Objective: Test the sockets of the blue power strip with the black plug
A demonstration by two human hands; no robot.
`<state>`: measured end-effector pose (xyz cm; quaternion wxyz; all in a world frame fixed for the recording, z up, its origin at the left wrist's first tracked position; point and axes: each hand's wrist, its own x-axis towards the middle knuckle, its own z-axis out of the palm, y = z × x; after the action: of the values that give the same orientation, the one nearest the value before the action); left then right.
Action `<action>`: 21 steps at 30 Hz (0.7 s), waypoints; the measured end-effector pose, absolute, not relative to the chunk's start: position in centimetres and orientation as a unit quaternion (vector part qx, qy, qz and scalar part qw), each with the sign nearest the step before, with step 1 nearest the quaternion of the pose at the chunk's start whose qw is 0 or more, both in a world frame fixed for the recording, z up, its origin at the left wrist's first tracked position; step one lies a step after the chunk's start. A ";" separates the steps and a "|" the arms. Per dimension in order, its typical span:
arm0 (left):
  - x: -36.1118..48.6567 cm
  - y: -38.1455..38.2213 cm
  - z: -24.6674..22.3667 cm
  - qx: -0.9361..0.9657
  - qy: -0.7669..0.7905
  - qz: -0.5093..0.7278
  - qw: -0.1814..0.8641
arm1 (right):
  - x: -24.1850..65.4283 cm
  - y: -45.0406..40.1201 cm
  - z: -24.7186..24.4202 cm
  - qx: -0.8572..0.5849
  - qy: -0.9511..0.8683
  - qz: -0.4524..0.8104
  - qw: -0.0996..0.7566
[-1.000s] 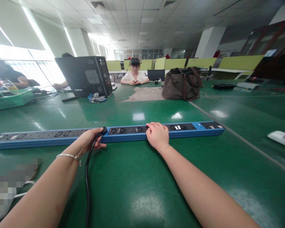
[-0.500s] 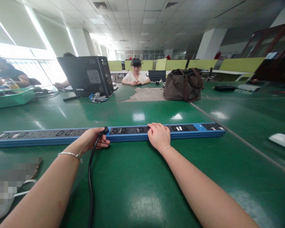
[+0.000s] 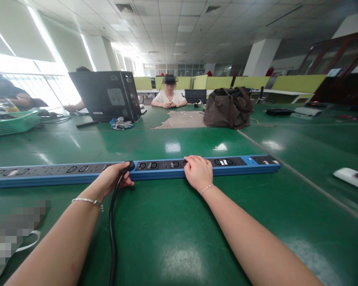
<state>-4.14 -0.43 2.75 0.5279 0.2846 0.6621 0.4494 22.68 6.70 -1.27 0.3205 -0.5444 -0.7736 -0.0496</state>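
A long blue power strip [image 3: 167, 174] with black socket panels lies across the green table in front of me. My left hand [image 3: 116, 174] pinches a black plug [image 3: 131, 165] against the top of the strip, left of its middle. From the plug a thick black cable [image 3: 111, 230] hangs down toward me. Whether the plug's pins sit in a socket is hidden. Right of the middle, my right hand [image 3: 198, 171] is wrapped over the strip, thumb side on the near edge and fingers on top, covering some sockets.
Behind the strip stand a black computer case [image 3: 107, 95], work gloves [image 3: 121, 124] and a brown bag [image 3: 228, 107]. A green basket [image 3: 14, 123] is at the left, a white device [image 3: 350, 178] at the right. A person [image 3: 169, 97] sits across the table; others sit at the left.
The whole view has shifted slightly, so everything appears a little farther left. Both hands keep their grip, with no clear movement along the strip.
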 end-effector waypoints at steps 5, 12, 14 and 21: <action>-4.0 -0.2 3.0 0.281 0.665 0.454 0.522 | 22.7 6.7 -1.4 -0.541 -0.772 -0.049 0.330; -3.5 -0.5 2.7 0.288 0.662 0.486 0.492 | 22.7 6.8 -1.4 -0.541 -0.773 -0.051 0.327; -3.3 -0.5 2.5 0.268 0.666 0.496 0.488 | 22.7 6.8 -1.3 -0.540 -0.774 -0.052 0.326; -3.7 -0.4 2.2 0.250 0.672 0.505 0.480 | 22.7 6.7 -1.3 -0.544 -0.774 -0.056 0.318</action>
<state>-3.73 -0.42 2.23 0.4802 0.2503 0.6720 0.5051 22.68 6.71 -1.27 0.3180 -0.5440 -0.7745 -0.0558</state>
